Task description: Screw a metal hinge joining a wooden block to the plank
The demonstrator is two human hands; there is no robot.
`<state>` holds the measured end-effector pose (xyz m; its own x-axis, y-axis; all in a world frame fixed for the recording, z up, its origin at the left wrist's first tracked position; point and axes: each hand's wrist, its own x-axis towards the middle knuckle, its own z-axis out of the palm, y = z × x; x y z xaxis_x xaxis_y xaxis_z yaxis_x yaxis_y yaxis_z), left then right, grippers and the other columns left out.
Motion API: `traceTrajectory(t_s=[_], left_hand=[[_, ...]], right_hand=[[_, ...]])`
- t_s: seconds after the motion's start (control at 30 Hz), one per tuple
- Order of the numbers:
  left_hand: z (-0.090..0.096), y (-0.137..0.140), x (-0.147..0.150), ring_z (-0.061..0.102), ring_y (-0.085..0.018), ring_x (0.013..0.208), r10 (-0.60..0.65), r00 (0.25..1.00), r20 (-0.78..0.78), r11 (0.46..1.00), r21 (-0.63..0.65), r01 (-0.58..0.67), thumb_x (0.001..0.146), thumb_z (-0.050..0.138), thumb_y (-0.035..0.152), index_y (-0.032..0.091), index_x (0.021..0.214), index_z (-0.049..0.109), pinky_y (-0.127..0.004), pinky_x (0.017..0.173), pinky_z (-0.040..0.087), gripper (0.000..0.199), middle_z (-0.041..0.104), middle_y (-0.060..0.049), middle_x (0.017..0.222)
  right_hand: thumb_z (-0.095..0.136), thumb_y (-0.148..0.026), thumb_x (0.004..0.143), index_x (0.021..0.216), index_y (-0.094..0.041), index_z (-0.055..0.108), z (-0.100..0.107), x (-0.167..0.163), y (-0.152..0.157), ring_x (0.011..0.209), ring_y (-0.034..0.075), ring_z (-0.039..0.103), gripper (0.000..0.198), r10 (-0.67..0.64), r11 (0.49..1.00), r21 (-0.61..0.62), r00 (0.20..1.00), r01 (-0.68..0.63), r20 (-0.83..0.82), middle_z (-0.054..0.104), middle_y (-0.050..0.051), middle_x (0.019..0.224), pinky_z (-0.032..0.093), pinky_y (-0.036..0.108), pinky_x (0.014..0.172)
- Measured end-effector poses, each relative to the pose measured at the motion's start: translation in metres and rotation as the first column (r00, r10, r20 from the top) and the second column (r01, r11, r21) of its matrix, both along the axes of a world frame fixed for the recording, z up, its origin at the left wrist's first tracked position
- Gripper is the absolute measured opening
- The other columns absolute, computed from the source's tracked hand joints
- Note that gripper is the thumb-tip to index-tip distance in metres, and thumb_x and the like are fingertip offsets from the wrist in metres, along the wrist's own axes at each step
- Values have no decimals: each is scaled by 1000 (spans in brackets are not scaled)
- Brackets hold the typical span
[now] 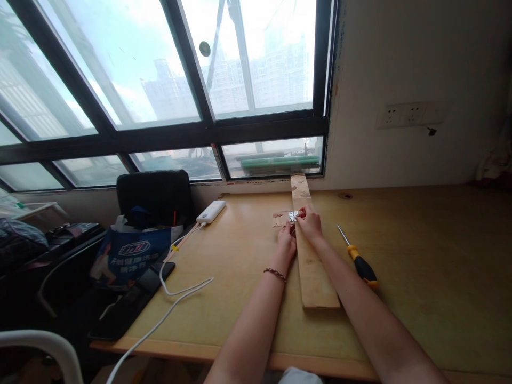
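Note:
A long wooden board (318, 277) lies on the table, pointing from me toward the window. Against its left side sits a small wooden piece (280, 218). A silver metal hinge (293, 216) with holes spans the joint between the two. My right hand (311, 224) pinches the hinge's right side over the board. Just below the hinge, my left hand (286, 242) has its fingers closed at the near edge of the small wooden piece; its fingertips are partly hidden. To the right of the board rests a screwdriver (358, 261) with a yellow and black handle.
On the table (240, 256), a white power bank (211, 212) with a white cable (180, 306) lies at the left. A dark flat object (136, 304) sits along the left edge. Beyond stand a blue bag (132, 250) and a black chair (154, 194). The window (256, 122) is behind.

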<state>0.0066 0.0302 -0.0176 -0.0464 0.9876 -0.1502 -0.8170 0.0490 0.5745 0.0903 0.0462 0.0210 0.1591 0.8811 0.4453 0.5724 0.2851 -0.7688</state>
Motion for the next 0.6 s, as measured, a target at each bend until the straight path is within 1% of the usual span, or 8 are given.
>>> traceTrajectory(t_s=[0.23,0.4,0.6], left_hand=[[-1,1,0,61,-20,95,7,1000,9,1000,11,-7,84,51,22,10,91,62,-32,92,44,17,66,-14,98],[-4,4,-1,62,-18,91,-12,999,29,1000,7,12,87,44,20,9,87,62,-32,92,44,20,66,-14,92],[-3,4,-2,63,-17,87,11,999,35,999,-31,-10,84,48,14,11,83,62,-31,90,45,15,67,-10,86]], right_hand=[[59,-16,70,84,-19,57,-2,0,0,69,15,61,14,9,1000,6,999,-10,42,66,3,77,47,25,67],[60,-16,69,83,-20,58,-2,0,0,71,15,61,14,25,1000,-2,998,-25,60,66,3,77,47,24,67],[60,-15,69,83,-20,58,-2,0,0,70,15,61,14,40,999,-3,997,-40,72,67,3,78,46,24,66]])
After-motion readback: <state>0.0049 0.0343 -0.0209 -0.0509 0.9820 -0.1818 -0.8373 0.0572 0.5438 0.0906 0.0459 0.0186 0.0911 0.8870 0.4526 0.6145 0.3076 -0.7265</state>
